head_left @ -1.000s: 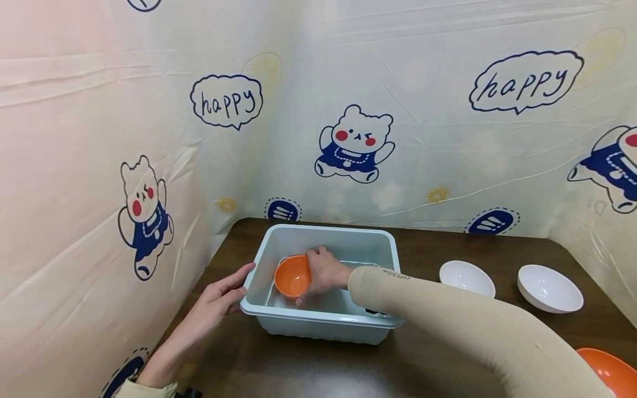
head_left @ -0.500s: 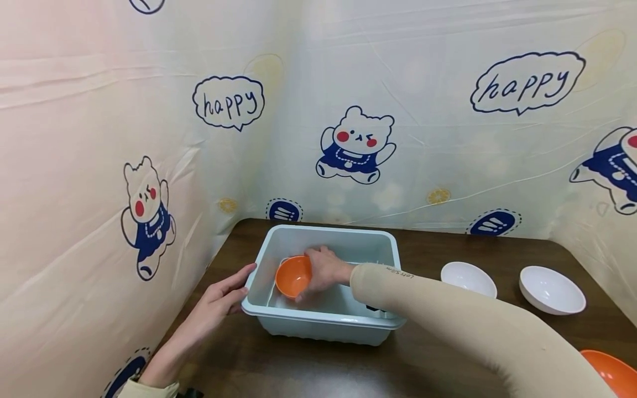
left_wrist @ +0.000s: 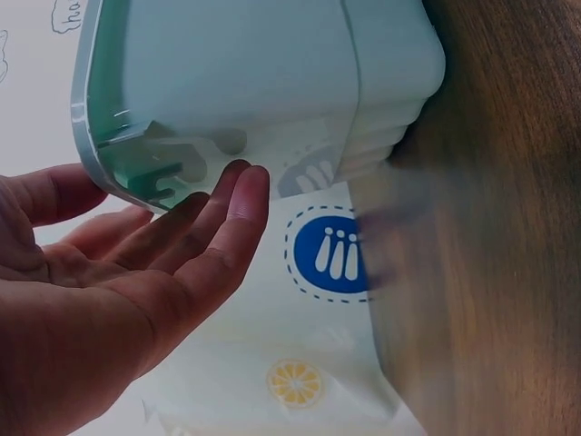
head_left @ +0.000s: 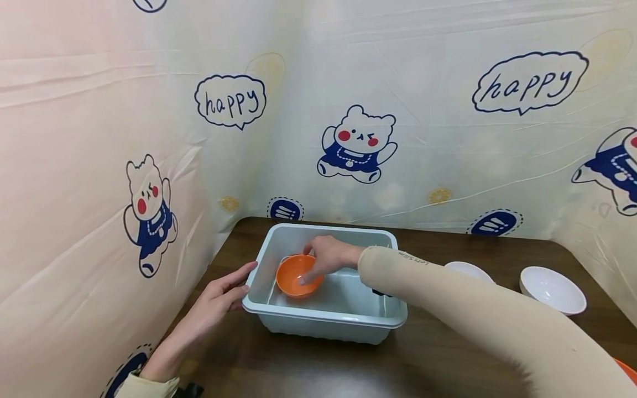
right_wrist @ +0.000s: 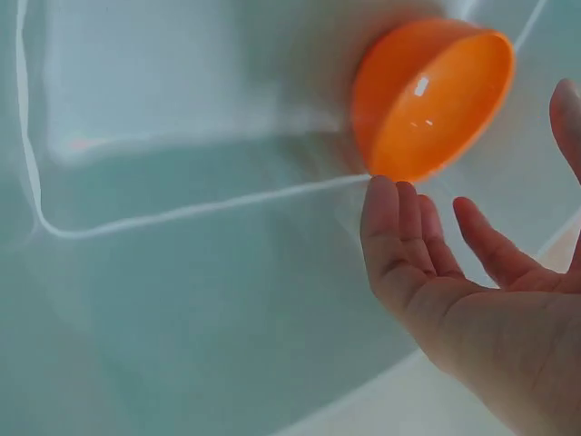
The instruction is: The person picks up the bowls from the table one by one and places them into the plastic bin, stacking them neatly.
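An orange bowl (head_left: 290, 277) sits upright on the floor of a pale blue plastic tub (head_left: 323, 319), toward its left end. Over the bowl's right side is my right hand (head_left: 330, 257), fingers spread and relaxed. The right wrist view shows the bowl (right_wrist: 434, 102) with the fingertips (right_wrist: 381, 195) close to its rim; whether they touch cannot be told. My left hand (head_left: 219, 298) rests loosely against the tub's left rim. In the left wrist view its thumb (left_wrist: 64, 193) touches the rim and the other fingers lie along the outer wall, barely bent.
Two white bowls stand on the dark wooden table (head_left: 308, 365) at the right; the nearer-in white bowl (head_left: 468, 269) is partly hidden by my sleeve. An orange edge (head_left: 628, 371) shows at the far right. A printed curtain (head_left: 428, 127) closes off the back and sides.
My right hand has let go of the orange bowl and risen slightly to the right. The bowl stays in place in the tub. The left hand has not moved.
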